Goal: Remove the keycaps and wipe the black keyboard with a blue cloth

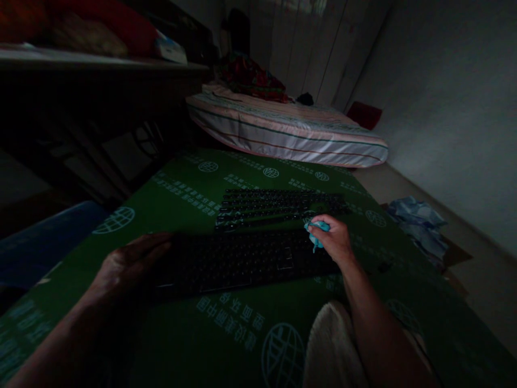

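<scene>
A black keyboard (242, 261) lies on a green printed mat (181, 188) in dim light. My left hand (129, 264) rests on the keyboard's left end with its fingers stretched along the edge. My right hand (333, 240) is closed around a small turquoise cloth (317, 229) at the keyboard's upper right corner. Beyond the keyboard lie rows of dark keycaps (278, 207) or a second key frame, laid out on the mat.
A striped mattress (283, 129) with red clothes (252, 78) lies on the floor behind. A dark shelf (92, 64) stands at left, a blue box (44, 240) beside the mat. Crumpled blue cloth (420, 223) lies at right by the wall.
</scene>
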`<state>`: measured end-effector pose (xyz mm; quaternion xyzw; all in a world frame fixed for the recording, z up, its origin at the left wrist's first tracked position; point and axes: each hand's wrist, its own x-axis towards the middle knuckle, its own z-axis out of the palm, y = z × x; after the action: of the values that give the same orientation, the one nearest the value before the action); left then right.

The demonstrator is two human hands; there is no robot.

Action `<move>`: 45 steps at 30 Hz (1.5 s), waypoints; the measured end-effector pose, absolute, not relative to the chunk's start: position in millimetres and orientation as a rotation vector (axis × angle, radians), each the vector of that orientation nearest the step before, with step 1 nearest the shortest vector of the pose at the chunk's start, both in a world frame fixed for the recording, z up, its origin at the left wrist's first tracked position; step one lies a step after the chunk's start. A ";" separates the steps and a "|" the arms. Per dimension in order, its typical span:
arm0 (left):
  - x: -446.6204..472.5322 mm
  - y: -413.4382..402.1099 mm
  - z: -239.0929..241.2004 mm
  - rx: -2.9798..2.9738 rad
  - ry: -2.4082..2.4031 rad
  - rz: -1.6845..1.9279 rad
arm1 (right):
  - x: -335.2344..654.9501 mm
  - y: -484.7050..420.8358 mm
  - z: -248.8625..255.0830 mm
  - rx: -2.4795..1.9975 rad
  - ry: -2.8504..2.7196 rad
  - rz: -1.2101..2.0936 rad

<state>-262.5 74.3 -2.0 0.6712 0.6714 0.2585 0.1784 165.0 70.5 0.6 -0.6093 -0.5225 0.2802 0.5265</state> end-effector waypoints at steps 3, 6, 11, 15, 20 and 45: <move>-268.5 77.0 -9.7 1.884 1.910 0.734 | 156.9 67.6 -0.3 -1.496 -1.460 0.643; -273.6 78.5 -16.2 1.874 1.893 0.749 | 149.7 65.8 -1.4 -1.580 -1.670 0.598; -265.8 73.7 -8.6 1.852 1.912 0.736 | 142.5 66.2 -2.8 -1.699 -1.876 0.449; -255.8 68.5 1.0 1.855 1.879 0.769 | 142.0 67.7 -4.1 -1.775 -1.918 0.361; -256.3 68.0 0.0 1.890 1.848 0.790 | 145.2 68.7 -3.0 -1.835 -1.963 0.306; -259.7 70.5 -4.2 1.895 1.885 0.754 | 151.0 69.0 2.2 -1.934 -2.094 0.096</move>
<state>-259.7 70.5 -4.2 0.6710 0.6676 0.2669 0.1812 151.0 69.0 2.2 -0.6709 -0.7266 0.0334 0.1443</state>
